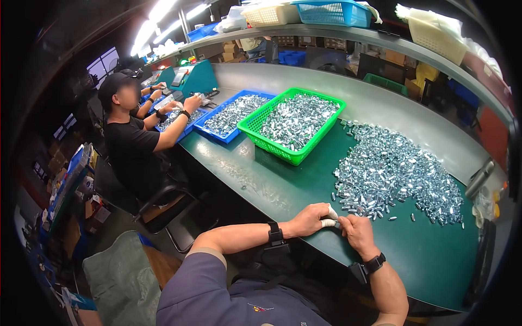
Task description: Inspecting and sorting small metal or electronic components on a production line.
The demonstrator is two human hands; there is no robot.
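Note:
My left hand (308, 220) and my right hand (356, 232) meet over the near edge of the green table, fingertips almost touching. White covers wrap the thumb and a finger of my left hand, which are closed in a pinch. The fingers of my right hand are curled together against them. Whatever is between the fingertips is too small and hidden to name. Just beyond my hands lies a wide pile of small shiny metal pieces (391, 171), with a few loose ones at its near edge.
A green plastic basket (296, 157) full of the same pieces stands left of the pile. Beyond it sits a blue tray (228, 139) of pieces. A seated co-worker (133, 133) works farther left. A shelf (348, 33) with baskets runs above the table's back.

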